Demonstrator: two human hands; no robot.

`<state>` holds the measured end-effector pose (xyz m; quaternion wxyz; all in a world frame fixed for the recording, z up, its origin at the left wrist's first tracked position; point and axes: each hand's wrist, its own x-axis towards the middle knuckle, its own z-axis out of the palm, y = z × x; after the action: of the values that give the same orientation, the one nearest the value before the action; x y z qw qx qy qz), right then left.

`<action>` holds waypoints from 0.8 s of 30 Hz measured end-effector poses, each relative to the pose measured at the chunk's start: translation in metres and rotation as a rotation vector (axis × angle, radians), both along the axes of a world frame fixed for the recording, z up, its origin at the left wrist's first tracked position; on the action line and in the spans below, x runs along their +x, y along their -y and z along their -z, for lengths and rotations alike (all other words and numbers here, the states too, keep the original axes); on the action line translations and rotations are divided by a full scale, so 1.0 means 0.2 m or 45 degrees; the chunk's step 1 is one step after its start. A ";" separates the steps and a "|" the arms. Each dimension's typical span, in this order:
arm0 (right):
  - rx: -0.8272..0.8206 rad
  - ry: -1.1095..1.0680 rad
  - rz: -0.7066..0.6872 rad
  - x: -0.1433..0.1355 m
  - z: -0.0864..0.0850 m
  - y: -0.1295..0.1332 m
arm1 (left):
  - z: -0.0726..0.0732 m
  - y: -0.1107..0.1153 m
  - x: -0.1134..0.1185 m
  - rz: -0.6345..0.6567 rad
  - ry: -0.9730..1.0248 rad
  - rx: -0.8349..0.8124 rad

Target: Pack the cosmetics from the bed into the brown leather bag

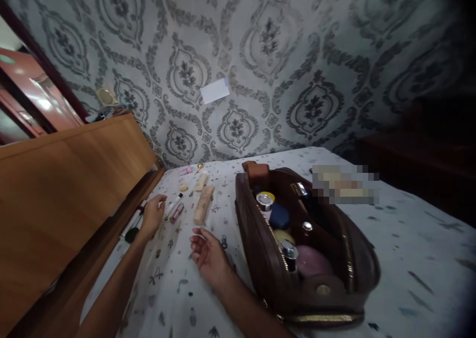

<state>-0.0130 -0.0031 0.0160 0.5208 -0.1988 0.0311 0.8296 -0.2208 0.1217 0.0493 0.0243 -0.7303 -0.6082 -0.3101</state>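
Observation:
My left hand is at the left side of the printed sheet, between makeup brushes and a slim white tube with a dark cap. Its fingers are slightly bent and apart, with nothing visible in them. A pink lip gloss tube lies just to its right. My right hand hovers beside the brown bag, its fingers loosely curled and apart, holding nothing. Beyond it lies a beige squeeze tube, with a smaller cream tube behind. The brown cosmetic bag stands unzipped, with several bottles inside.
In the bag are a pink rounded item and a dark blue item. A gold-coloured item and a pink item lie near the wall. A wooden board borders the bed on the left. A blurred-out object lies right of the bag.

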 end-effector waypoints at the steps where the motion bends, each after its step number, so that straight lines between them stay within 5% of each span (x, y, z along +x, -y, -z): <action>1: -0.002 0.006 -0.004 0.00 0.00 0.00 | 0.01 -0.03 0.01 -0.012 -0.024 -0.013; 12: 0.026 0.062 0.009 -0.01 0.02 0.00 | 0.05 -0.45 0.27 -0.163 -0.153 -0.282; 18: 0.091 0.107 0.012 -0.01 0.05 -0.01 | 0.06 -0.47 0.34 -0.134 -0.049 -0.375; 24: 0.036 0.060 0.036 0.00 0.04 -0.01 | -0.04 -0.39 0.33 0.081 0.336 -0.375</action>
<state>-0.0138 -0.0006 0.0080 0.5358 -0.2105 0.0099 0.8176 -0.1551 0.1994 0.0572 -0.1725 -0.6977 -0.6216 -0.3116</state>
